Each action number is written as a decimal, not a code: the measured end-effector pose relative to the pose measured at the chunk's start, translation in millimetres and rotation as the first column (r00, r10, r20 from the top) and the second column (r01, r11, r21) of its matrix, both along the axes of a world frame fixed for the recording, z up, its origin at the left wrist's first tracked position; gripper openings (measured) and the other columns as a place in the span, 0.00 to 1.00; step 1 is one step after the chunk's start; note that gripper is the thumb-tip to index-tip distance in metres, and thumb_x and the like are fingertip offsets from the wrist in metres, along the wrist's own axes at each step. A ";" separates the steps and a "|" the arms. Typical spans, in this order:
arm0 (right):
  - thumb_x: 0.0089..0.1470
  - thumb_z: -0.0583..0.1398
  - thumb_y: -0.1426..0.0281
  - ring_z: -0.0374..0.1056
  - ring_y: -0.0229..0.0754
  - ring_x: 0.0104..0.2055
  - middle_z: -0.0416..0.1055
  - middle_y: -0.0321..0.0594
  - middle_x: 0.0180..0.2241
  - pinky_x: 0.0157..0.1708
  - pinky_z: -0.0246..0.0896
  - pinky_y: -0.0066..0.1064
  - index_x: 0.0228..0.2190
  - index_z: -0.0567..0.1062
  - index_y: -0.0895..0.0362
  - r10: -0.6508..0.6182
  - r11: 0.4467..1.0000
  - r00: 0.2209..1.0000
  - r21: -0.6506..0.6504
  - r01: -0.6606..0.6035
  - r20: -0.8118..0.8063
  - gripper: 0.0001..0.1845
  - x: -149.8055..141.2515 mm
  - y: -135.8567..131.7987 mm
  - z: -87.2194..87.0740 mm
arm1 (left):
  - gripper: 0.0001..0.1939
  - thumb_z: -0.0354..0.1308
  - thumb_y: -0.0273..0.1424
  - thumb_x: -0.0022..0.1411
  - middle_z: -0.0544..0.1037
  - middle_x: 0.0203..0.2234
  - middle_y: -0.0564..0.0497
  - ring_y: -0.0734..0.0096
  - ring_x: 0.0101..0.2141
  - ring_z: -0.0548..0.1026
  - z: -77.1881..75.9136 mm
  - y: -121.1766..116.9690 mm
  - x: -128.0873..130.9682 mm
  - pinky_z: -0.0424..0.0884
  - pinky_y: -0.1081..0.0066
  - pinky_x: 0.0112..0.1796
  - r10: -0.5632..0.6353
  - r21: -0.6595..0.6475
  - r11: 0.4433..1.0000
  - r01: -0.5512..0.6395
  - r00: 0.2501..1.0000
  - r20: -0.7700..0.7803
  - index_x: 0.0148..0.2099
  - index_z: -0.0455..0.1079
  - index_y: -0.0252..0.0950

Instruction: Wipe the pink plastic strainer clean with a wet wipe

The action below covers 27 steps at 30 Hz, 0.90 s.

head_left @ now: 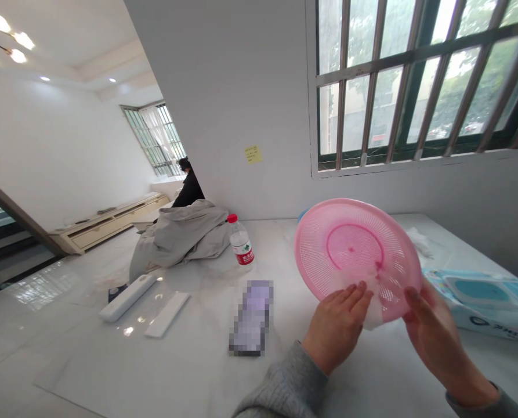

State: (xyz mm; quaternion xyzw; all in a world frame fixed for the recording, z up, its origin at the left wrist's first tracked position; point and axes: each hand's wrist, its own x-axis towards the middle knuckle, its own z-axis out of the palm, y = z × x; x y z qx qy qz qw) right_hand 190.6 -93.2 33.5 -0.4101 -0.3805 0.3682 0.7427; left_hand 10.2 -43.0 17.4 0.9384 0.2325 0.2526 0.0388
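Observation:
A round pink plastic colander (353, 238) is held up above the white table, tilted so that its perforated inside faces me. My right hand (435, 331) is closed on the colander's lower right rim, thumb on the near side. A thin white wipe (374, 310) lies against the lower part of the colander. My left hand (339, 325) presses this wipe to the mesh, its fingers together and stretched along the surface. Part of the wipe is hidden under those fingers. At the right, behind my right hand, sits a blue pack of wipes (480, 296).
The white table (189, 371) carries a blurred-out phone (252, 318), a red-capped water bottle (240, 241), a grey cloth (184, 232), a white bar-shaped case (128, 298) and a flat white piece (167, 314). Crumpled white tissue (419, 241) lies near the wall. A person in black (189, 188) is in the background.

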 end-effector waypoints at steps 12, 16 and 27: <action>0.61 0.69 0.54 0.74 0.60 0.62 0.82 0.46 0.53 0.56 0.76 0.48 0.58 0.77 0.48 0.057 0.998 0.989 0.008 -0.056 -0.139 0.27 -2.1 -0.2 6.5 | 0.24 0.45 0.27 0.77 0.71 0.69 0.44 0.57 0.64 0.74 3.4 2.9 -4.1 0.71 0.58 0.63 -0.010 0.086 0.996 0.009 1.000 0.005 0.72 0.63 0.34; 0.62 0.67 0.53 0.71 0.59 0.65 0.80 0.45 0.56 0.58 0.73 0.49 0.54 0.78 0.49 0.073 0.997 0.982 0.027 -0.069 -0.177 0.23 -2.9 1.0 11.7 | 0.22 0.47 0.26 0.78 0.76 0.65 0.46 0.61 0.62 0.76 10.9 2.4 -7.3 0.69 0.56 0.63 0.006 0.056 0.998 -0.009 0.998 0.056 0.68 0.68 0.39; 0.62 0.65 0.49 0.74 0.54 0.61 0.79 0.41 0.58 0.54 0.77 0.45 0.63 0.74 0.44 -0.057 0.997 0.949 0.024 0.068 -0.310 0.31 1.3 5.2 19.1 | 0.33 0.54 0.52 0.74 0.76 0.64 0.38 0.53 0.66 0.70 14.2 1.9 -13.8 0.54 0.45 0.72 -0.086 0.234 0.972 0.004 0.935 0.344 0.71 0.63 0.36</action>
